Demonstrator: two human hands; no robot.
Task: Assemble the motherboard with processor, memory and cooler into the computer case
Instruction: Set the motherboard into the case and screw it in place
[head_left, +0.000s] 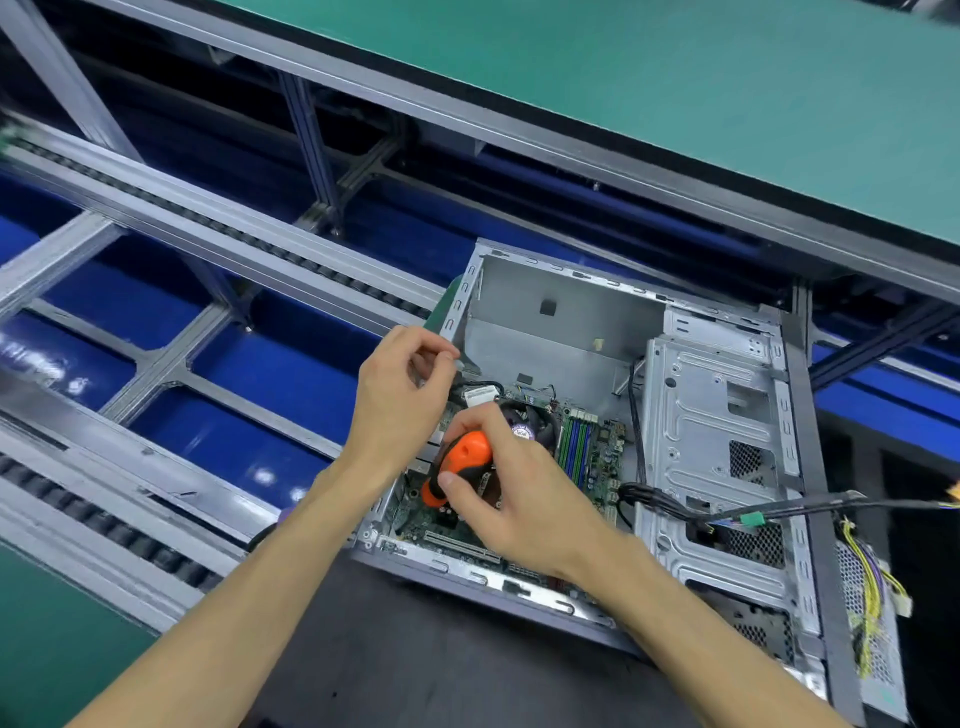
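motherboard (592, 457) seated in computer case (727, 415): thin, fragile, best handled by edges | screwdriver (457, 467) gripped by right hand (509, 499) | left hand (400, 400) fingers curled; anything pinched cannot be told

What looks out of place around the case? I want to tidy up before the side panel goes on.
One thing stands out: a black cable with a green connector runs out of the computer case over its drive cage, and a yellow wire bundle hangs loose outside it. The motherboard sits flat inside, with no visible damage.
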